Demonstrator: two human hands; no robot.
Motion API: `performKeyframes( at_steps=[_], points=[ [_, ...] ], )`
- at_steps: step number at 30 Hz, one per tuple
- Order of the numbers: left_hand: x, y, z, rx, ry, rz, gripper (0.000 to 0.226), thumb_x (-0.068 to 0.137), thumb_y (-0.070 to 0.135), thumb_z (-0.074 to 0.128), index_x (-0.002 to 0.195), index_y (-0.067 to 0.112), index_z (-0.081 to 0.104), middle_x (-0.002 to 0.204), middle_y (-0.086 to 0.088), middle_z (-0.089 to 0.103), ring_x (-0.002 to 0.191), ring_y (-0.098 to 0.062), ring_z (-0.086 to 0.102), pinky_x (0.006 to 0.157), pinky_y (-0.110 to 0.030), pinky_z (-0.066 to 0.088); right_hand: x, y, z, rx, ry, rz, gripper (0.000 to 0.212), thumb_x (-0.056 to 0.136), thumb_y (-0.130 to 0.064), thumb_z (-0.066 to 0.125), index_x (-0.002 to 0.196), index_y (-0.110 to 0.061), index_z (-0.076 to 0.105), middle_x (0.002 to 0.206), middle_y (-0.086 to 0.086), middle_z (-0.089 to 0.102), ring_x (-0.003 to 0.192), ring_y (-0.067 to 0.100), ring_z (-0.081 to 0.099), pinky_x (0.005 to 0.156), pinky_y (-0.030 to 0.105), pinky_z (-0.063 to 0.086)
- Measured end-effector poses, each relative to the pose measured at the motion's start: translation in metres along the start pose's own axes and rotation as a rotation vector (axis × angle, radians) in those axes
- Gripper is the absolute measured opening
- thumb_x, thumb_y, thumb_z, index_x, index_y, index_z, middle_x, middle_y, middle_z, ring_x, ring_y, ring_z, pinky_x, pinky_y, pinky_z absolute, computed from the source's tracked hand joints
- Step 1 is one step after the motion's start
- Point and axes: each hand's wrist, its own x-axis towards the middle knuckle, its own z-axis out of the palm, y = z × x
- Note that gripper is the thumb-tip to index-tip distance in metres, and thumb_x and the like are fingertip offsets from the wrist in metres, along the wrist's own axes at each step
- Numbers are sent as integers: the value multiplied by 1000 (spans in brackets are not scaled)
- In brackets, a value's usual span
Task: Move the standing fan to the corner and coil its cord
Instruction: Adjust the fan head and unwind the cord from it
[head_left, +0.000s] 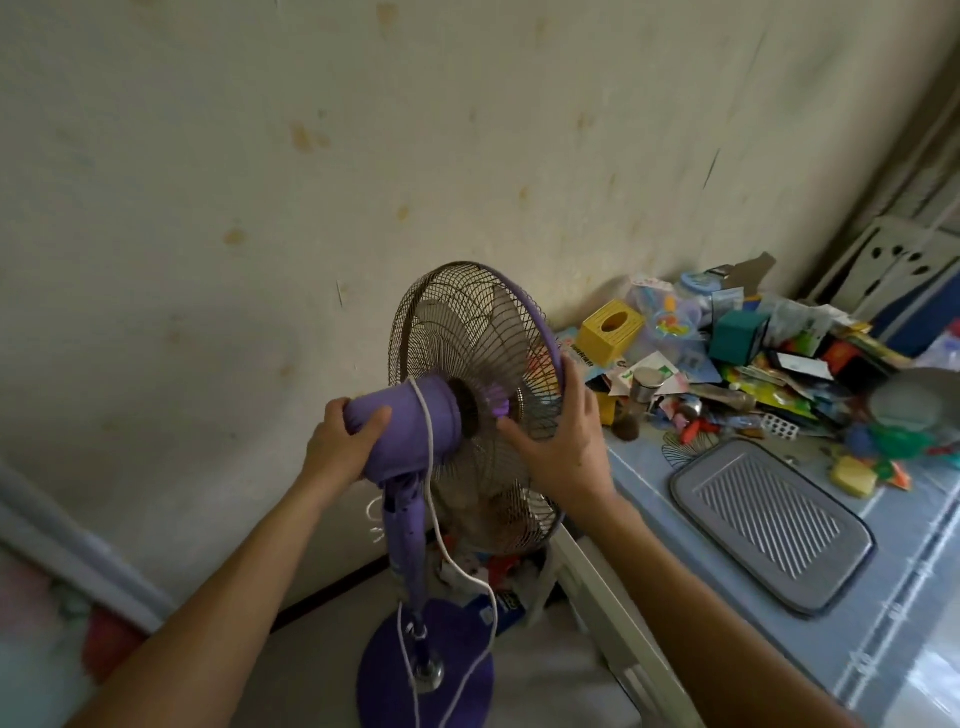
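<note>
Both forearms are reaching forward and up from the bottom of the view toward the purple standing fan with a round wire-mesh cage, which is standing on its round purple base near the stained wall, beside a cluttered blue-covered table. The left hand is curling around the back of the purple motor housing, gripping it. The right hand is lying spread with fingers straight against the cage's rear mesh and purple rim, while the thin white cord is draping over the housing and hanging down the pole to the base.

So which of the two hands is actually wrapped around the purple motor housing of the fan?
The left hand: its fingers curl round the back of the purple motor housing. The right hand lies spread against the fan's wire grille.
</note>
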Motion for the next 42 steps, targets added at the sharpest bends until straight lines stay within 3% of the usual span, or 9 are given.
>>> performKeyframes(
  at_steps=[6, 13, 22, 27, 33, 37, 42],
  points=[
    [24, 1, -3, 14, -64, 44, 53, 100, 42, 50, 146, 19, 36, 145, -14, 48, 116, -35, 56, 80, -46, 57, -50, -29, 14, -96, -40, -6, 94, 84, -68, 48, 149, -45, -15, 154, 1, 16, 138, 30, 28, 104, 54, 42],
    [36, 8, -5, 37, -130, -27, 50, 104, 37, 43, 149, 19, 33, 151, -14, 41, 127, -40, 48, 90, -57, 53, -68, -61, 30, -159, 0, 40, 97, 88, -56, 53, 149, -40, -20, 158, 7, 3, 142, 36, 18, 108, 57, 34],
    [24, 6, -5, 69, -101, 38, 48, 104, 40, 40, 146, 17, 35, 147, -15, 46, 124, -38, 53, 86, -48, 54, -63, -58, 21, -110, -22, 73, 93, 89, -50, 56, 148, -42, -15, 159, 5, 7, 145, 33, 17, 111, 58, 35],
    [18, 5, -6, 89, -86, 45, 49, 105, 40, 36, 147, 15, 35, 148, -16, 46, 127, -38, 51, 99, -55, 50, -63, -59, 20, -59, 10, 81, 91, 89, -46, 57, 150, -41, -10, 160, 4, 7, 145, 31, 19, 111, 56, 37],
    [12, 10, -11, 84, -128, 49, 50, 105, 39, 36, 146, 11, 35, 146, -17, 47, 126, -38, 52, 98, -54, 50, -61, -54, 13, -41, 8, 79, 91, 89, -44, 58, 150, -40, -9, 158, 3, 10, 143, 29, 25, 109, 53, 41],
    [6, 11, -14, 61, -138, 52, 48, 105, 39, 38, 143, 11, 40, 141, -16, 50, 120, -36, 55, 88, -49, 55, -60, -51, 9, -28, 7, 81, 91, 89, -40, 59, 152, -37, -6, 158, 6, 11, 143, 30, 25, 111, 51, 39],
    [1, 12, -13, 48, -131, 25, 51, 105, 39, 37, 148, 12, 34, 148, -15, 45, 127, -37, 51, 98, -54, 50, -58, -48, 6, -22, -24, 94, 93, 89, -40, 61, 152, -36, -7, 159, 7, 8, 145, 32, 20, 113, 53, 35]
  ],
)
